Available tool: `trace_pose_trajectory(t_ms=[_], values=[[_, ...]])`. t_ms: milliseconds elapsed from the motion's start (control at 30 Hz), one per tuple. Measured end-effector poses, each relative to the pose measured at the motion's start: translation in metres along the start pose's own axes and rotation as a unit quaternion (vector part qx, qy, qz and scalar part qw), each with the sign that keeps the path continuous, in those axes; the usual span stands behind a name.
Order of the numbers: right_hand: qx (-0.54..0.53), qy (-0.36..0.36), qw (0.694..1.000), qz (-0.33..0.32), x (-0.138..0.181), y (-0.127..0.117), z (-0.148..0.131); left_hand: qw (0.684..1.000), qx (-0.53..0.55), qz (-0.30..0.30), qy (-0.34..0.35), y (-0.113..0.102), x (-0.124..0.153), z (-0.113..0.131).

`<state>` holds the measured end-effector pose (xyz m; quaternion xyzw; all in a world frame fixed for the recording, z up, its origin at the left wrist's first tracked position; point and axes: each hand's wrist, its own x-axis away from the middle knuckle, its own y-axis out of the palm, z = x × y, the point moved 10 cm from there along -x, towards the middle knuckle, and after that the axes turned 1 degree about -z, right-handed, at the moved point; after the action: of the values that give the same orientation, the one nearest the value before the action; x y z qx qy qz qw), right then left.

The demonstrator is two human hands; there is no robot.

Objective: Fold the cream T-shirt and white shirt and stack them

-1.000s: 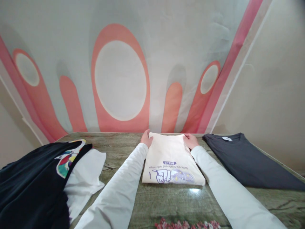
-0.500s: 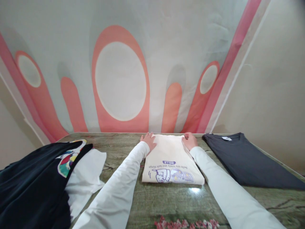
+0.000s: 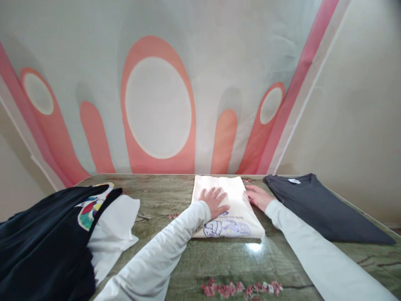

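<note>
A folded cream T-shirt (image 3: pixel 233 190) with a purple cartoon print lies in the middle of the wood-grain table (image 3: pixel 163 192). My left hand (image 3: pixel 214 201) rests flat on top of it, fingers spread, just above the print. At the shirt's right edge my right hand (image 3: pixel 257 196) lies flat with its fingers stretched out, touching the side of the fold. Both arms wear white long sleeves. Neither hand holds anything.
A folded dark grey T-shirt (image 3: pixel 316 207) lies to the right. At the left sit a black garment with a colourful print (image 3: pixel 46 234) and a white garment (image 3: pixel 114 232) under it. A wall with pink and white shapes (image 3: pixel 156 104) rises behind the table. Pink flowers (image 3: pixel 241 288) mark the near edge.
Both hands have drawn back from the shirt's far corners. The left hand slid onto the shirt's middle and opened flat; the right hand moved to the shirt's right edge.
</note>
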<state>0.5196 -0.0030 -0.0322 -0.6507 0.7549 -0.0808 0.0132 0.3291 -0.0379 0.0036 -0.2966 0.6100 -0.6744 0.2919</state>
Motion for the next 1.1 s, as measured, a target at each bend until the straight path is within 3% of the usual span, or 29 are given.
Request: trace_pose_trajectory(t_ms=[133, 267, 367, 500, 600, 733, 900, 1100], values=[[-0.112, 0.077, 0.984, -0.119, 0.05, 0.019, 0.006, 1.0, 0.009, -0.003, 0.006, -0.002, -0.002, -0.003], [-0.12, 0.142, 0.961, -0.204, 0.092, 0.028, 0.01, 1.0, -0.004, -0.004, -0.018, -0.003, -0.009, -0.016], [-0.094, 0.13, 0.956, -0.246, 0.107, 0.029, 0.004, 0.999, -0.012, -0.002, -0.03, -0.004, -0.013, -0.025], [-0.042, 0.078, 0.965, -0.246, 0.111, 0.028, -0.008, 0.999, -0.014, -0.001, -0.038, -0.007, -0.017, -0.032], [0.006, 0.056, 0.957, -0.284, 0.119, 0.04, -0.013, 0.999, -0.011, -0.007, -0.037, -0.011, -0.013, -0.031], [-0.016, 0.065, 0.936, -0.344, 0.135, 0.056, -0.018, 0.999, 0.012, -0.04, 0.032, -0.015, 0.006, -0.005], [-0.129, 0.15, 0.9, -0.388, 0.144, 0.059, -0.016, 0.989, 0.058, -0.042, 0.128, -0.017, 0.038, 0.04], [-0.186, 0.195, 0.877, -0.398, 0.149, 0.064, -0.011, 0.987, 0.048, -0.023, 0.155, -0.014, 0.052, 0.056]])
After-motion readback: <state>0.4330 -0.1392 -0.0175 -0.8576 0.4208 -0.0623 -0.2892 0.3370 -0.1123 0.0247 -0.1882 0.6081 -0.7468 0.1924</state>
